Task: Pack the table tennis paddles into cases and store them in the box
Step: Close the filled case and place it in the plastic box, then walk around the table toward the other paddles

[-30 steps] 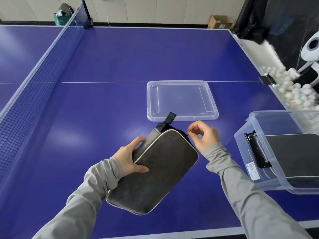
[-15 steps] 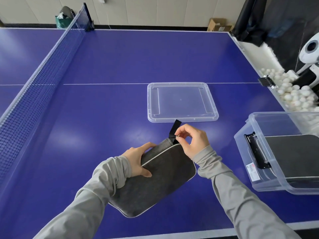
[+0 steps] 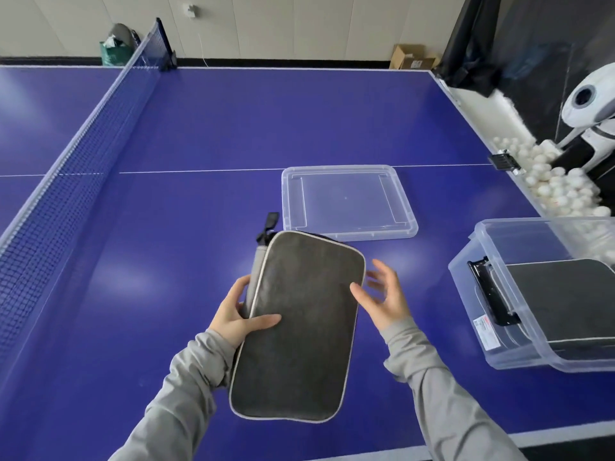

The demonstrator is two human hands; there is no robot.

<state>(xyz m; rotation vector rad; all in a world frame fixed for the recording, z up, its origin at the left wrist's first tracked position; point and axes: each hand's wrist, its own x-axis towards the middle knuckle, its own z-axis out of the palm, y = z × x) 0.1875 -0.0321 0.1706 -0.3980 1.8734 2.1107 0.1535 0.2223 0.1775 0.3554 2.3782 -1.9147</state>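
Note:
A dark grey paddle case [image 3: 299, 327] with pale piping is held above the blue table, its black strap at the far end. My left hand [image 3: 238, 314] grips its left edge, thumb across the top face. My right hand [image 3: 382, 297] hovers just right of the case with spread fingers, the thumb at its edge. The clear plastic box [image 3: 486, 294] stands at the right and has another dark case [image 3: 565, 294] lying inside it.
The box's clear lid [image 3: 346, 201] lies flat on the table beyond the case. The net [image 3: 66, 174] runs along the left. Several white balls [image 3: 552, 181] and a ball machine [image 3: 589, 111] sit past the table's right edge.
My right hand let go of the zipper pull at the case's far end and opened beside the case. The case has turned lengthwise and come up, held by my left hand.

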